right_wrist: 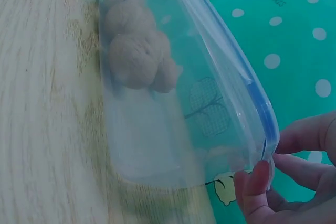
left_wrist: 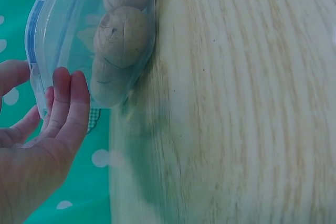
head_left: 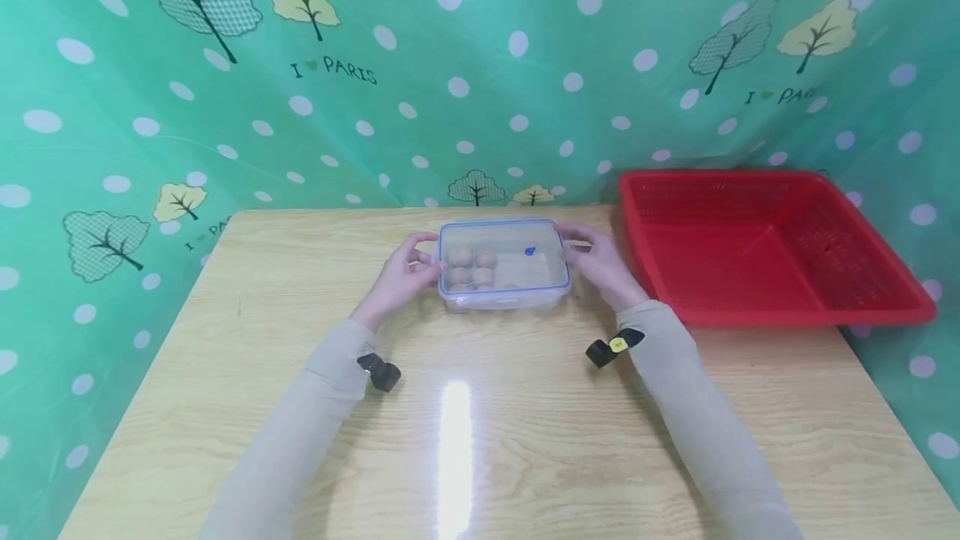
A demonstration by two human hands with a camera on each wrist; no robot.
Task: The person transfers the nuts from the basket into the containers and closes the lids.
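Note:
A clear plastic food container (head_left: 502, 301) stands near the table's back edge under a clear lid (head_left: 510, 232) with a blue seal. Through it show several round brown balls (left_wrist: 122, 36), walnut-like with cracked lines, grouped in its left half. At the left end my left hand (head_left: 403, 273) pinches the lid's edge flap, thumb and fingers on either side of it. My right hand (head_left: 598, 261) grips the opposite end, and the right wrist view has its fingertips (right_wrist: 257, 177) around the flap. In both wrist views the lid sits over the container's rim.
A red plastic basket (head_left: 735, 273) with perforated walls stands on the right of the wooden table (head_left: 247, 407). Behind the table hangs a green dotted cloth (head_left: 517, 90). Both forearms carry black wrist cameras (head_left: 381, 373).

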